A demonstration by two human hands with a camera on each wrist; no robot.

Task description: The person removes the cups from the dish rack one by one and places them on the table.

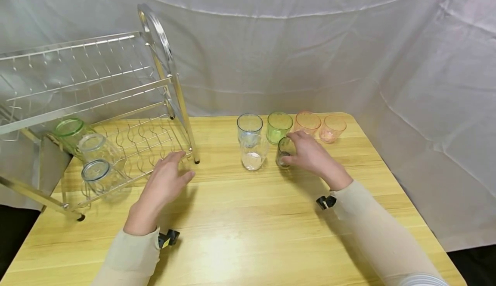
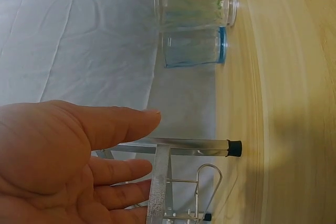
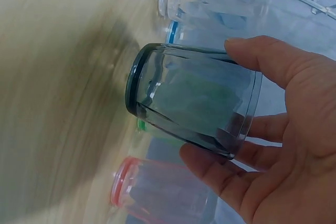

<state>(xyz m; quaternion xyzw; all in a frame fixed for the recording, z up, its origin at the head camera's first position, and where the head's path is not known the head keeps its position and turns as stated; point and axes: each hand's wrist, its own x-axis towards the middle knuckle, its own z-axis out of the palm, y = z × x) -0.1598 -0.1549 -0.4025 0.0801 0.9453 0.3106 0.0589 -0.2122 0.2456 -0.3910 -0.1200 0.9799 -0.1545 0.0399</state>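
My right hand (image 1: 313,157) grips a smoky grey glass tumbler (image 3: 191,98) near its rim, thumb on one side and fingers on the other. The tumbler's thick base is close over the table. Left of it stands a clear tumbler (image 1: 252,160). Behind these are a blue tumbler (image 1: 248,127), a green one (image 1: 279,131), an orange-red one (image 1: 308,122) and a small pink one (image 1: 332,132). My left hand (image 1: 164,180) holds nothing, its fingers loosely extended beside the front corner of the metal dish rack (image 1: 183,113).
On the rack's lower tier at left sit a green glass (image 1: 69,131), a clear glass (image 1: 94,144) and a blue-based glass (image 1: 97,172), bases up. The upper wire tier (image 1: 77,68) overhangs them. A grey curtain (image 1: 271,62) hangs behind the wooden table (image 1: 240,221).
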